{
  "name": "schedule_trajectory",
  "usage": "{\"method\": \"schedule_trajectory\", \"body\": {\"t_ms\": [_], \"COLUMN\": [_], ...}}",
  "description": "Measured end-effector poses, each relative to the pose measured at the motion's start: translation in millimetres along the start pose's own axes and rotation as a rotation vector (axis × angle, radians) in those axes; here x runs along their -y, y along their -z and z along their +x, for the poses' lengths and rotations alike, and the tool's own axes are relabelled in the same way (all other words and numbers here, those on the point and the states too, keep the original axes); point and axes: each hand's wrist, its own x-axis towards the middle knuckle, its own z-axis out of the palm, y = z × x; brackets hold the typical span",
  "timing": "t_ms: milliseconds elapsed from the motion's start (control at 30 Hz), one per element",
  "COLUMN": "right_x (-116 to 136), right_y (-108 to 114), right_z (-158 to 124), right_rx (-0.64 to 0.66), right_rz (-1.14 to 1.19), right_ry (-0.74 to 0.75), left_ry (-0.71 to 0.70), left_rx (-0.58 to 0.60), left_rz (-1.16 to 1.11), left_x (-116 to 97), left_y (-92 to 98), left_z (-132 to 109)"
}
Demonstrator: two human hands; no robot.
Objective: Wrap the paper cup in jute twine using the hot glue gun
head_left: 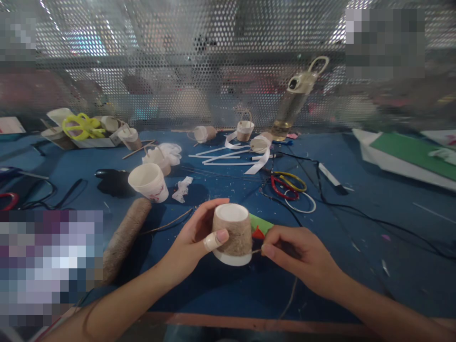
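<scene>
My left hand [203,235] grips a paper cup [233,232] turned upside down, its white base facing up. Brown twine is wound around most of the cup's side, and a white band shows near the lower rim. To the right, my right hand [295,251] pinches the twine [257,251] that runs off the cup's lower side; a loose length hangs below the hand. An orange piece [258,232] and a green paper [261,222] show just behind, between cup and right hand. A beige wrap circles my left thumb.
A twine roll [126,237] and a white paper cup [148,183] lie to the left. Farther back are small twine-wrapped baskets [245,130], white strips [228,156], yellow scissors [83,127] and a tall bottle [290,104]. Coloured rings [285,187] and a black cable [356,223] are on the right.
</scene>
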Motion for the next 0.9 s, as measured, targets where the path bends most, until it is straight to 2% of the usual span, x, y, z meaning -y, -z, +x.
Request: {"method": "schedule_trajectory", "body": {"t_ms": [900], "right_x": [-6.1], "right_y": [-3.0], "right_z": [-2.4], "right_rx": [-0.032], "right_rz": [-0.123], "right_ry": [0.064], "left_ry": [0.06], "left_rx": [0.051], "left_rz": [-0.03], "left_x": [6.2], "left_y": [2.9], "left_z": [-0.6]}}
